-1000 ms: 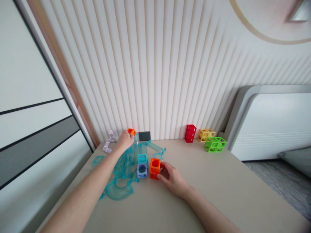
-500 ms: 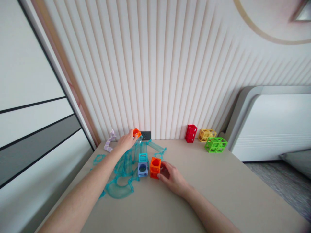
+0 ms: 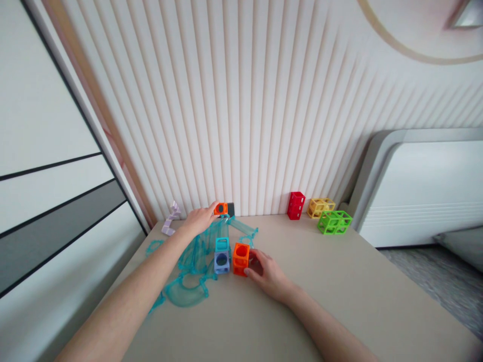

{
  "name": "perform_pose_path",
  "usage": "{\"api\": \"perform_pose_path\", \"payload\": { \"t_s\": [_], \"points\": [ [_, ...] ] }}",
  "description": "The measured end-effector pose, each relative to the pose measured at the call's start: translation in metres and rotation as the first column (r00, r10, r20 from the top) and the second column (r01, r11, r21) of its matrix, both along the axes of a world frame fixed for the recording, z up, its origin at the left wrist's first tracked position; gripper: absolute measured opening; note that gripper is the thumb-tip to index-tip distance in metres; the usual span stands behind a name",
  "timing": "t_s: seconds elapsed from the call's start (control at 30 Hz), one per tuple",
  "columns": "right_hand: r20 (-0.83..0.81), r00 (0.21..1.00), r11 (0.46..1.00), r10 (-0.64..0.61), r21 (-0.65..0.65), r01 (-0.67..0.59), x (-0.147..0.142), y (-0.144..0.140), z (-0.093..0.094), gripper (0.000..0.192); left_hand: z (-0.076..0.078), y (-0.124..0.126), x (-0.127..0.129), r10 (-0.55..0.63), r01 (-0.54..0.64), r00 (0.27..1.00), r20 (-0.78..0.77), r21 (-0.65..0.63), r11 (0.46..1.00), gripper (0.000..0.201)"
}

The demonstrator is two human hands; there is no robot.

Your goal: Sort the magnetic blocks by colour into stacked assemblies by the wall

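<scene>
My left hand (image 3: 203,219) reaches to the back of the table and pinches a small orange cube block (image 3: 221,208), held over the far end of the teal track pieces. My right hand (image 3: 265,274) is closed around the right side of a taller orange block (image 3: 240,259) with round holes, thumb in front and fingers behind. This block stands upright on the table. Just left of it sit a lavender cube block (image 3: 222,262) and a light-blue block (image 3: 222,244). See-through teal track pieces (image 3: 192,256) lie beneath and beside my left forearm, which hides some of them.
Toward the back right stand a red block (image 3: 296,205), a yellow frame block (image 3: 320,207) and a green frame block (image 3: 334,222). A pale lilac zigzag piece (image 3: 171,219) is at the back left. Behind my left hand a black socket panel (image 3: 231,210) meets the ribbed wall (image 3: 256,110).
My left hand has moved a little to the right with the orange cube, which has turned so a round hole faces me. My right hand stays on the taller orange block.
</scene>
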State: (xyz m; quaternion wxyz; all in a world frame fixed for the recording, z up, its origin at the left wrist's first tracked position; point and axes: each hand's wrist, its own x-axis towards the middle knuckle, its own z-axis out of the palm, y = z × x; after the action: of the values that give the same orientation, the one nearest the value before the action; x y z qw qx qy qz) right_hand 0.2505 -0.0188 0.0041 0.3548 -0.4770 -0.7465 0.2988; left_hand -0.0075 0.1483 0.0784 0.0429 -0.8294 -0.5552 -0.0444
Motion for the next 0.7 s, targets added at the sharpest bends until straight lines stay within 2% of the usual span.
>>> {"api": "perform_pose_path", "payload": {
  "t_s": [0.4, 0.7],
  "points": [
    [0.017, 1.000, 1.000, 0.001, -0.006, -0.001, 0.000, -0.002, 0.005, 0.040, -0.001, -0.005, 0.006, -0.022, 0.023, 0.999, 0.032, -0.024, 0.999, 0.057],
    [0.024, 1.000, 1.000, -0.002, -0.003, 0.002, 0.000, -0.002, 0.005, 0.040, -0.012, -0.002, 0.012, -0.074, 0.075, 0.996, 0.051, -0.025, 0.997, 0.049]
  ]
}}
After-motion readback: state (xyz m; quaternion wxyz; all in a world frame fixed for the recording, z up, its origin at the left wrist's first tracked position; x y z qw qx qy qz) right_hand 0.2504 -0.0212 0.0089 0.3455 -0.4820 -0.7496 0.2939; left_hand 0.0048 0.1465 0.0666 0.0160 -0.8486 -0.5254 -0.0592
